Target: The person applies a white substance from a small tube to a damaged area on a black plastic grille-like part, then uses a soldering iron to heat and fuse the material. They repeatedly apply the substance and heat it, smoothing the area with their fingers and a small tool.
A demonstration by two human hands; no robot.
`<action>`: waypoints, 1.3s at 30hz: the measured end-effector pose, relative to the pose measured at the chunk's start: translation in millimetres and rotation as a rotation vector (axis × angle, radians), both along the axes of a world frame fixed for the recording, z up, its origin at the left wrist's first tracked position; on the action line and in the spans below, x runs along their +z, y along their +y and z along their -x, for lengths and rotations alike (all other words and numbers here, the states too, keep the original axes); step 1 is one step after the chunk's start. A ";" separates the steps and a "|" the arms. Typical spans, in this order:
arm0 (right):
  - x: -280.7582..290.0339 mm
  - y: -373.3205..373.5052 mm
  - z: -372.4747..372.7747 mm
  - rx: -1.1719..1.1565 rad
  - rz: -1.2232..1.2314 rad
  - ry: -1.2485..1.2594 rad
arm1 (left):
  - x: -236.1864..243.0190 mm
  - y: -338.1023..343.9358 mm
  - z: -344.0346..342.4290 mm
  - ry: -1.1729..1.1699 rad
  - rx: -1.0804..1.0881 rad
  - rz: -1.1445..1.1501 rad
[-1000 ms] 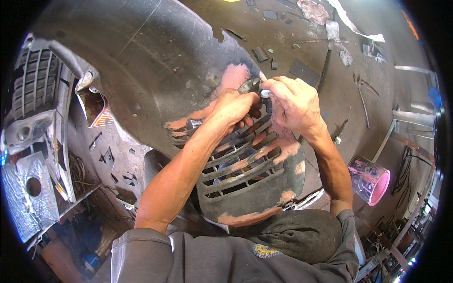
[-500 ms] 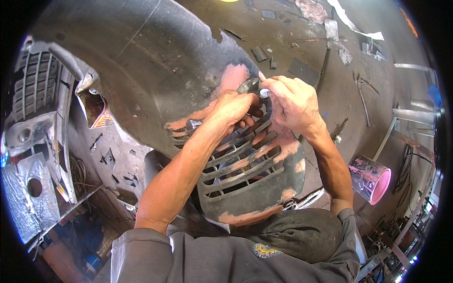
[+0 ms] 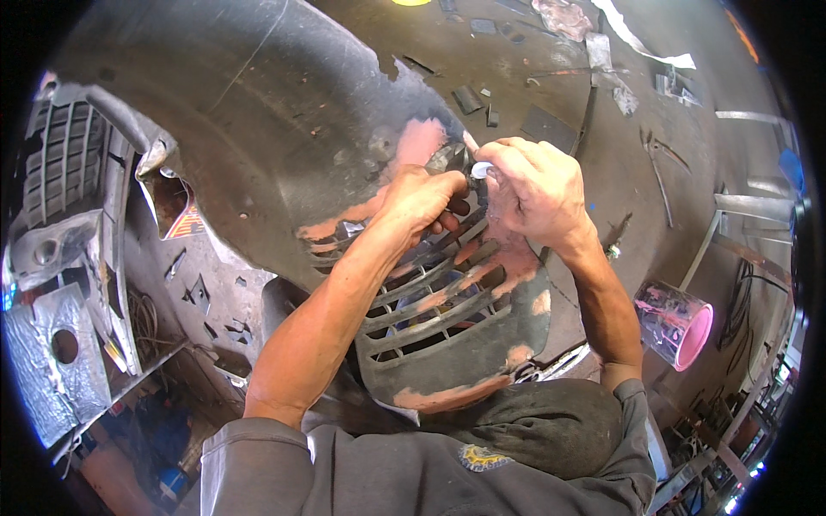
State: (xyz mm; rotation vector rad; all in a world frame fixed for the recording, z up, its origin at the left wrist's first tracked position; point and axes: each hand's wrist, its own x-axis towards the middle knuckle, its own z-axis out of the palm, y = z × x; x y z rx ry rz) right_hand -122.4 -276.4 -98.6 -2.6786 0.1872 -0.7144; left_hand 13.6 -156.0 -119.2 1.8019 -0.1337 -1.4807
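A large dark plastic vehicle panel (image 3: pixel 284 112) spreads before me, its slotted grille (image 3: pixel 430 314) coming down toward my lap. Pink filler (image 3: pixel 422 142) is smeared across the panel and around the slots. At the grille's upper part, my left hand (image 3: pixel 417 202) is closed with fingers curled under; what it grips is hidden. Close beside it, my right hand (image 3: pixel 542 193) pinches a small white piece (image 3: pixel 482 170) between thumb and forefinger. The tips of both hands nearly meet over the panel's edge. A dark pointed bit shows just beyond the fingertips; its kind is unclear.
To the right, a pink-stained bucket (image 3: pixel 675 327) lies tipped on the floor, with a long-handled plier-like tool (image 3: pixel 661 176) farther off. Dark scraps (image 3: pixel 551 127) and crumpled plastic (image 3: pixel 564 19) litter the far floor. Metal parts (image 3: pixel 64 344) stand at the left.
Both hands keep nearly the same hold and place. The view has shifted slightly; the right hand's fingers and the white piece have turned only a little.
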 end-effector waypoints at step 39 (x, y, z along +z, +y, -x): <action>15.5 -0.4 6.7 -0.022 -0.024 -0.081 | -2.3 1.0 1.0 0.177 0.084 -0.003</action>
